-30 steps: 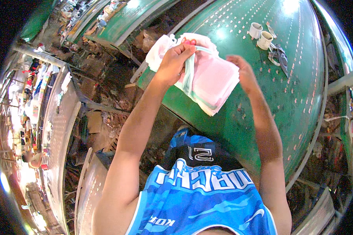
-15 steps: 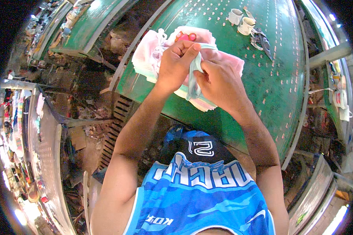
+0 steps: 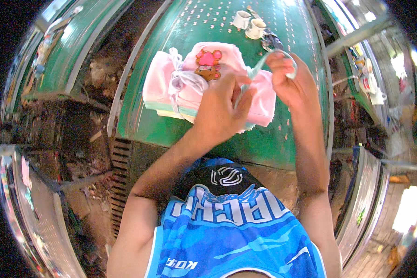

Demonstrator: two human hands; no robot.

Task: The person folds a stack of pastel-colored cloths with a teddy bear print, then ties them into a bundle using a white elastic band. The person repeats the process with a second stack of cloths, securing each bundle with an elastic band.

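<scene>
A folded stack of thin cloths (image 3: 257, 99), pink on top with green and cream layers below, lies on the green table. A white cloth strip (image 3: 175, 78) is knotted around its left part. A pale green cloth strip (image 3: 259, 65) rises from the right part of the stack. My right hand (image 3: 287, 78) is closed on this strip, which loops over its fingers above the stack's right edge. My left hand (image 3: 224, 104) is low over the middle of the stack, its slightly blurred fingertips at the strip's lower part. A pink and brown bear print (image 3: 208, 65) shows on the top cloth.
Two pale mugs (image 3: 248, 24) and a dark crumpled cloth (image 3: 272, 42) stand beyond the stack on the green perforated table (image 3: 190, 23). A slatted grate (image 3: 121, 173) lies by the table's near left corner. More long tables flank both sides, with scraps on the floor.
My hands have separated: the right one moved right with the green strip, the left one lower over the stack. More of the bear print shows. The whole view has shifted.
</scene>
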